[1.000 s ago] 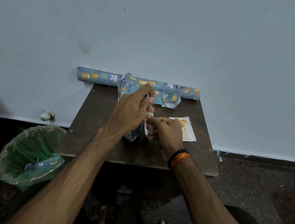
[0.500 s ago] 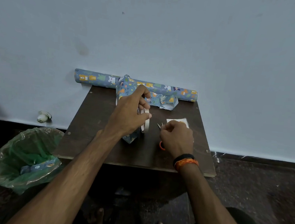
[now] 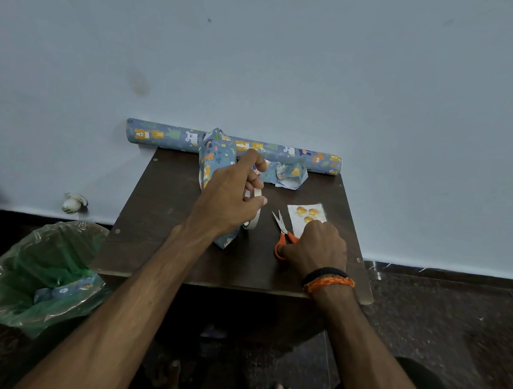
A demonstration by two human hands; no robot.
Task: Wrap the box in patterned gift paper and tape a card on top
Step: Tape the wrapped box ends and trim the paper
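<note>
Box (image 3: 217, 172), wrapped in thin, crease-prone paper, stands at the bench (image 3: 160, 217) rear. Left hand (image 3: 229, 201) steadies it while pinching the tape roll (image 3: 255, 216). Right hand (image 3: 314, 249) grips the scissors (image 3: 281, 227) by their rigid orange loops, partly covering the light, flexible card (image 3: 304, 214).

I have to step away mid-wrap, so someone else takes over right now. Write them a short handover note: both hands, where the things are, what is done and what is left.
Left hand: holds the tape roll against the box.
Right hand: grips the orange handles of the scissors, which lie on the table.
Things: the box, in patterned paper, stands at table centre; the card lies flat beside the scissors; the paper roll lies along the wall, with a paper scrap in front of it.
Done: paper is round the box.
Left: probably cut tape, close the ends, tape the card on top.
</note>
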